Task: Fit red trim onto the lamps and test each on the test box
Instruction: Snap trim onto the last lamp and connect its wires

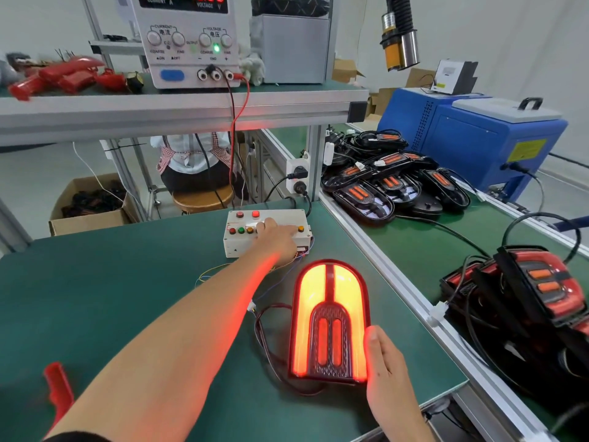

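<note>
- Arch-shaped red lamp (330, 320), lit bright orange-red, lying flat on green bench mat (127, 282) at lower centre of frame, rounded end pointing toward upper frame.
- Right hand (387, 371) resting against lower right edge of lamp, thumb along its side; fingers relaxed, not clamped around housing.
- Left hand (277, 239) reaching across to white rectangular test box (267, 232) at centre of frame, fingers extended and pressing on top panel among coloured buttons; exact button under fingertips cannot be told.
- Thin red and black lamp lead (264, 339) looping on mat just left of lamp, toward white connector and fine coloured wires near test box.
- Loose red plastic trim piece (59, 390) on mat at lower left of frame, well apart from lamp.
- White bench power supply (191, 43) on upper shelf, upper centre, voltage display lit red, green indicator lit.
- Pile of black-housed unlit lamps (392, 183) on green conveyor at right of centre.
- Further lamps with red trim (541, 291) stacked at right edge.
- Blue metal cabinet (478, 135) at upper right.
</note>
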Action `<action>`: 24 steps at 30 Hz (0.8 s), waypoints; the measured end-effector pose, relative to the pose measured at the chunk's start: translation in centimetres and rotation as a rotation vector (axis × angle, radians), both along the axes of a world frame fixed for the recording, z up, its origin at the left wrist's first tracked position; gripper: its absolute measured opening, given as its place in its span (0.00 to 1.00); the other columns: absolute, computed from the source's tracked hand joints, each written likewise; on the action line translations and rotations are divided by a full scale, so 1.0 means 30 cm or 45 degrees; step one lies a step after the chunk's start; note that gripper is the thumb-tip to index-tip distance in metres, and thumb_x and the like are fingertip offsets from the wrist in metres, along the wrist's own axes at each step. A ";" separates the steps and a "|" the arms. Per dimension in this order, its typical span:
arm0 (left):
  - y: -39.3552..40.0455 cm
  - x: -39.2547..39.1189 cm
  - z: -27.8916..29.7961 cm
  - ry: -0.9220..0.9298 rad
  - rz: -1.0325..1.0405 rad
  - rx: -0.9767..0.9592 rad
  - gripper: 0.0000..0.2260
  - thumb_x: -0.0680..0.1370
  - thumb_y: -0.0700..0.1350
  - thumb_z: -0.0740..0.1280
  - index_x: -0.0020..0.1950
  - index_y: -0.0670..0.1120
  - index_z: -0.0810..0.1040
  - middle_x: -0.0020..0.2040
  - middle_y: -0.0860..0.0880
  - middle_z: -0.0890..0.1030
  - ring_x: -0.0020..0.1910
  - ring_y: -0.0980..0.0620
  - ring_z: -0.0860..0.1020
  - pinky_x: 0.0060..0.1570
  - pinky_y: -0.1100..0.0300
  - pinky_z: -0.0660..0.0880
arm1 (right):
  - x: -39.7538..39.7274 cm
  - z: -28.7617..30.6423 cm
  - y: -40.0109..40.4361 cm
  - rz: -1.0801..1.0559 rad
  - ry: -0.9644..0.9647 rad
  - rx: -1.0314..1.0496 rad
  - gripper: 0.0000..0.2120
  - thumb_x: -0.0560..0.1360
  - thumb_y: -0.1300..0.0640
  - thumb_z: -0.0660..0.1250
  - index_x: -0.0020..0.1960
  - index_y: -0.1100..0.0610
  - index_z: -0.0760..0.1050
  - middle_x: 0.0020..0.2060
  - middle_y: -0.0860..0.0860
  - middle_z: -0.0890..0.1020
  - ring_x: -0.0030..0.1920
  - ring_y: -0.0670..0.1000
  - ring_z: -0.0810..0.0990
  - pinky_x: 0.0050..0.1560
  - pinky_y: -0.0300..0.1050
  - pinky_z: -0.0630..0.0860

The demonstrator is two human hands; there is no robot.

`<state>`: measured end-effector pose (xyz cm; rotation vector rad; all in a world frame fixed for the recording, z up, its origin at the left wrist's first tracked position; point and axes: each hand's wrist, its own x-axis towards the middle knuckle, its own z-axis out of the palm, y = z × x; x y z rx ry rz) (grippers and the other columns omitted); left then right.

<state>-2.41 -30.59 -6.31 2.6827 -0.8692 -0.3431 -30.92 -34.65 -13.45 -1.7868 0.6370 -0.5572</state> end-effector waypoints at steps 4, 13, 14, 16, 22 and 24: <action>0.012 0.010 -0.018 -0.006 -0.021 -0.018 0.30 0.79 0.38 0.57 0.81 0.56 0.62 0.69 0.40 0.62 0.68 0.37 0.59 0.69 0.46 0.61 | 0.000 0.019 0.006 -0.005 -0.021 -0.009 0.24 0.79 0.36 0.50 0.39 0.54 0.70 0.31 0.48 0.74 0.33 0.44 0.70 0.36 0.37 0.68; 0.015 0.022 -0.019 -0.075 -0.060 0.134 0.32 0.80 0.41 0.58 0.82 0.60 0.57 0.70 0.41 0.60 0.71 0.37 0.58 0.70 0.42 0.63 | -0.004 0.011 0.003 0.014 -0.007 0.014 0.29 0.79 0.37 0.50 0.47 0.62 0.75 0.40 0.60 0.81 0.40 0.57 0.77 0.40 0.41 0.71; 0.017 0.019 -0.012 -0.072 -0.066 0.146 0.32 0.80 0.41 0.58 0.82 0.60 0.57 0.70 0.41 0.60 0.71 0.37 0.58 0.71 0.43 0.62 | -0.004 0.012 0.004 0.010 -0.010 0.018 0.29 0.78 0.36 0.50 0.46 0.60 0.75 0.38 0.58 0.81 0.40 0.57 0.77 0.39 0.39 0.71; 0.031 0.008 0.008 -0.024 -0.080 0.103 0.31 0.80 0.39 0.57 0.82 0.59 0.58 0.71 0.40 0.61 0.72 0.36 0.59 0.71 0.43 0.63 | -0.006 0.019 0.011 0.000 -0.038 0.017 0.25 0.78 0.35 0.50 0.42 0.52 0.75 0.34 0.53 0.79 0.35 0.51 0.74 0.37 0.35 0.69; 0.208 -0.020 0.105 0.049 -0.001 -0.632 0.10 0.83 0.44 0.62 0.61 0.50 0.80 0.47 0.49 0.83 0.45 0.47 0.81 0.45 0.55 0.77 | -0.009 0.022 -0.021 0.086 0.019 0.177 0.23 0.82 0.38 0.55 0.50 0.50 0.83 0.43 0.52 0.87 0.48 0.55 0.85 0.52 0.55 0.82; 0.316 -0.049 0.116 0.024 -0.101 -0.678 0.05 0.82 0.46 0.66 0.53 0.52 0.81 0.44 0.53 0.84 0.46 0.53 0.82 0.48 0.58 0.77 | -0.002 0.054 -0.026 0.077 0.079 0.315 0.23 0.80 0.36 0.57 0.48 0.49 0.85 0.41 0.52 0.88 0.42 0.51 0.86 0.42 0.46 0.82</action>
